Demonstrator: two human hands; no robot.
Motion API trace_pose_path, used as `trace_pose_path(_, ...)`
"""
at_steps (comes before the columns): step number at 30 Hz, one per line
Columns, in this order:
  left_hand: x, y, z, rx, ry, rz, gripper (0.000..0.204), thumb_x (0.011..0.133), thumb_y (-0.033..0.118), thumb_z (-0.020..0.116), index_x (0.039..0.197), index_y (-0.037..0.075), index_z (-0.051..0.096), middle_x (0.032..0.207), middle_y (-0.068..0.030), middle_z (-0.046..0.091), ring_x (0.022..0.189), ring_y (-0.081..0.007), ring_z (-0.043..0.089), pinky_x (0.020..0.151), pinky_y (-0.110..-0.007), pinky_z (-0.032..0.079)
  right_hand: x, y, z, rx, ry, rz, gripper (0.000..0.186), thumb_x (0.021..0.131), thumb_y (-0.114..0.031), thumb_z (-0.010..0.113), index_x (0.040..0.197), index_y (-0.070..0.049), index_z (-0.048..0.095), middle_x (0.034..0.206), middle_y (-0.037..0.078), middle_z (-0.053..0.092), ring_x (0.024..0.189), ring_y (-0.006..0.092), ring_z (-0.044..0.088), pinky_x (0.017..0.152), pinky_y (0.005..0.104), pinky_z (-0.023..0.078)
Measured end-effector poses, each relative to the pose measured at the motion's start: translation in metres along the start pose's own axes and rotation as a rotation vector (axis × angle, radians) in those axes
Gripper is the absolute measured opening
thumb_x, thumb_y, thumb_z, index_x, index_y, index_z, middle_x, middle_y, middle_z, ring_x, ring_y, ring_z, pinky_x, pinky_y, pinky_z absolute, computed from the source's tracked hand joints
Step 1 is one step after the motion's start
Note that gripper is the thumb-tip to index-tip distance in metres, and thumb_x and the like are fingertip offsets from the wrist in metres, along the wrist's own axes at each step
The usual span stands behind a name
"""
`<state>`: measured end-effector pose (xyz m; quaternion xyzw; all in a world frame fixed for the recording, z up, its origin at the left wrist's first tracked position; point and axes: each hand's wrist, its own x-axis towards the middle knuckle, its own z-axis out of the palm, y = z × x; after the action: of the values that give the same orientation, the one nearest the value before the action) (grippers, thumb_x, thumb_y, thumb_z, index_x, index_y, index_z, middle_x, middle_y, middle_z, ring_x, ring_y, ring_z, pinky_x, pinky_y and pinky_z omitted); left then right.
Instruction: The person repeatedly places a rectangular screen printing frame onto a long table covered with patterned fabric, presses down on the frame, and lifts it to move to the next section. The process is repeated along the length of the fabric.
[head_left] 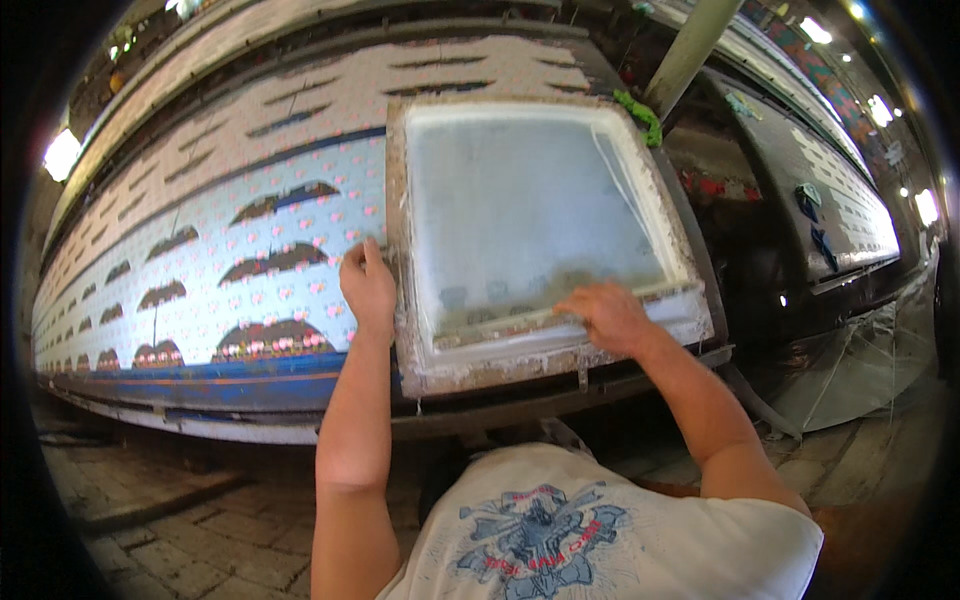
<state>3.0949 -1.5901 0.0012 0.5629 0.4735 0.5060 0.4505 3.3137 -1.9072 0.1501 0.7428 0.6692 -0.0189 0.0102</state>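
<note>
Two bare hands: left hand (369,287) at nine o'clock, right hand (608,316) at three, from the view's centre. One screen-printing frame (530,190), toward one. Two patterned sheets: blue sheet (205,265) at nine, pale sheet (360,85) near eleven. One green rag (638,116), one round post (692,55), both near one. One T-shirt (540,535), between five and six.

Lamps (816,30) glare at upper right, the floor (160,530) lies dim, and fisheye distortion bends the edges.

From head height, 1 wide fisheye camera looks down and forward at close range, with the shirt (545,530) and 2 forearms (355,430) below and the framed screen (530,190) near centre.
</note>
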Motion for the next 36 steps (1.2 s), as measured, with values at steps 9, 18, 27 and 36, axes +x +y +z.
trace_pose_path(9,0.002,0.012,0.005,0.104,-0.105,-0.088,0.055,0.109,0.042,0.064,0.119,-0.011,0.075,0.106,-0.0259,0.080,0.099,-0.0367,0.076,0.092,-0.045,0.057,-0.050,-0.017,0.010,0.016,0.030,-0.048,0.061,0.089,-0.038,0.086,0.141,-0.012,0.071,0.127,0.013,0.068,0.126,0.0357,0.061,0.109,0.0504,0.047)
trace_pose_path(18,0.007,0.007,0.004,0.281,-0.040,-0.123,0.064,0.109,0.048,0.060,0.104,-0.014,0.077,0.096,-0.0334,0.077,0.095,-0.0449,0.075,0.092,-0.050,0.055,-0.074,0.036,0.002,0.313,0.021,-0.161,0.049,0.094,-0.040,0.081,0.133,-0.012,0.076,0.132,0.012,0.075,0.124,0.0360,0.069,0.108,0.0495,0.052)
trace_pose_path(27,0.003,0.028,0.018,0.681,-0.013,-0.107,0.073,0.109,0.056,0.056,0.098,-0.013,0.078,0.096,-0.0373,0.075,0.095,-0.0534,0.074,0.088,-0.057,0.056,-0.152,0.227,-0.025,0.168,0.506,0.190,0.052,0.091,-0.024,0.086,0.139,-0.010,0.072,0.155,0.017,0.057,0.149,0.0422,0.049,0.121,0.0586,0.040)
trace_pose_path(36,-0.005,0.055,0.031,0.878,0.003,-0.079,0.076,0.110,0.060,0.052,0.103,-0.010,0.079,0.102,-0.0343,0.077,0.102,-0.0524,0.074,0.092,-0.057,0.056,-0.168,0.271,0.032,1.004,0.599,0.245,0.065,0.108,-0.027,0.065,0.164,0.002,0.046,0.167,0.019,0.045,0.155,0.0313,0.042,0.128,0.0454,0.031)
